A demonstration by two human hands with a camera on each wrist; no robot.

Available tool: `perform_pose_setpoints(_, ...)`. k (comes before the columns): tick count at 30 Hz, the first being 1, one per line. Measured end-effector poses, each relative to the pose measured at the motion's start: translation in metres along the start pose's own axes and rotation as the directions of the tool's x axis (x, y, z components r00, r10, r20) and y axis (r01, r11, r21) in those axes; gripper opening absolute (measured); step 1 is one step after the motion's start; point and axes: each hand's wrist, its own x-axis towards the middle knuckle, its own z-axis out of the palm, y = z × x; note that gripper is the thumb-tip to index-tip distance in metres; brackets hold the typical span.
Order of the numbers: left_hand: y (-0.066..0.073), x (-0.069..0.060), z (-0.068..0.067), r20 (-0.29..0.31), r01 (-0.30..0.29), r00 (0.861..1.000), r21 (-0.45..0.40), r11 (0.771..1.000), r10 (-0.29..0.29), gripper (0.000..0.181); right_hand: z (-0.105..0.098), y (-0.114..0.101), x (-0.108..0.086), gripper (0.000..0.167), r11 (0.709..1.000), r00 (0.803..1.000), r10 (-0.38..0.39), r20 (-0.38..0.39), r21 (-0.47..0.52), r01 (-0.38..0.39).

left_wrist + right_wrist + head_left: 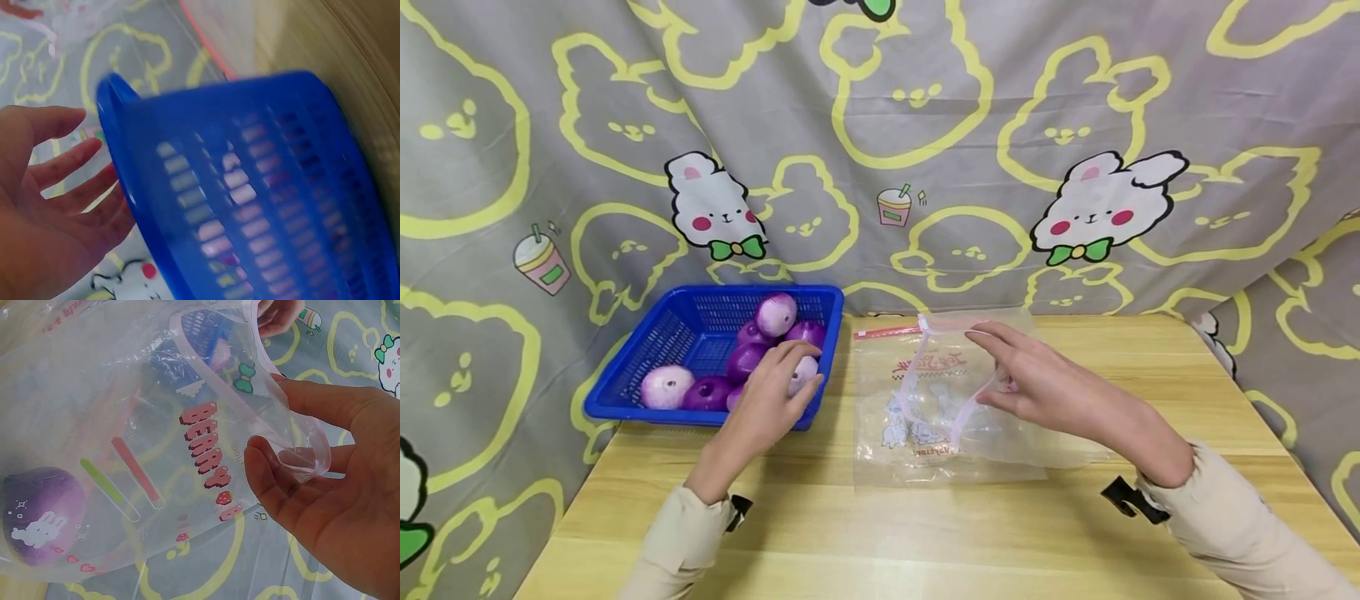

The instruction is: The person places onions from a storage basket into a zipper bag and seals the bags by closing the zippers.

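A grey patterned curtain [917, 167] hangs behind a wooden surface [850, 542], on which a blue slotted basket [632, 412] stands to the left. Purple onions fill its right side and near edge — one pale one [668, 387] at the near left corner, another [775, 314] on top toward the far right — while bare mesh shows at the far left. Just right of the basket, a clear bag [159, 450] printed "BERRY" gapes at its pale pink rim; through its film, near the bottom, shows a purple onion [44, 515]. Clear film with a red strip [887, 332] along its far edge lies flat there too; whether it is a second bag I cannot tell. The right hand [1037, 379] holds the bag's rim, thumb and index finger well apart, the pink edge looped between them. The left hand [771, 396] hangs over the basket's near right corner, fingers loosely spread around a whitish onion [803, 377] — whether they touch it I cannot tell.
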Motion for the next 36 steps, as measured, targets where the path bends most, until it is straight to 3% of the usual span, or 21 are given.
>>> perform_pose_setpoints(10, -0.035, 0.004, -0.009, 0.014, 0.079, 0.997, 0.046, 0.996, -0.080, 0.026, 0.001, 0.001, -0.002, 0.078, 1.000, 1.000, 0.006, 0.006, 0.003, -0.006)
perform_pose_setpoints(18, -0.065, 0.022, -0.012, -0.045, 0.123, 0.992, 0.091, 0.988, -0.119, 0.032, 0.004, 0.000, -0.001, 0.079, 1.000, 1.000, 0.010, 0.011, -0.008, -0.010)
perform_pose_setpoints(26, -0.084, 0.042, -0.011, -0.100, 0.181, 0.980, 0.128, 0.975, -0.169, 0.043, 0.005, -0.002, 0.001, 0.078, 0.999, 1.000, 0.000, 0.006, -0.042, 0.000)
perform_pose_setpoints(28, -0.088, 0.046, -0.011, -0.073, 0.202, 0.978, 0.126, 0.971, -0.194, 0.049, 0.005, -0.003, 0.001, 0.077, 0.999, 1.000, 0.001, 0.007, -0.046, -0.001)
perform_pose_setpoints(31, -0.094, 0.050, -0.009, 0.022, 0.233, 0.971, 0.131, 0.963, -0.238, 0.059, 0.005, -0.003, 0.001, 0.076, 0.999, 1.000, 0.005, 0.014, -0.047, -0.004)
perform_pose_setpoints(36, -0.104, 0.053, -0.005, 0.190, 0.256, 0.942, 0.126, 0.958, -0.277, 0.069, 0.005, -0.003, 0.001, 0.075, 0.999, 1.000, 0.002, 0.021, -0.048, -0.001)
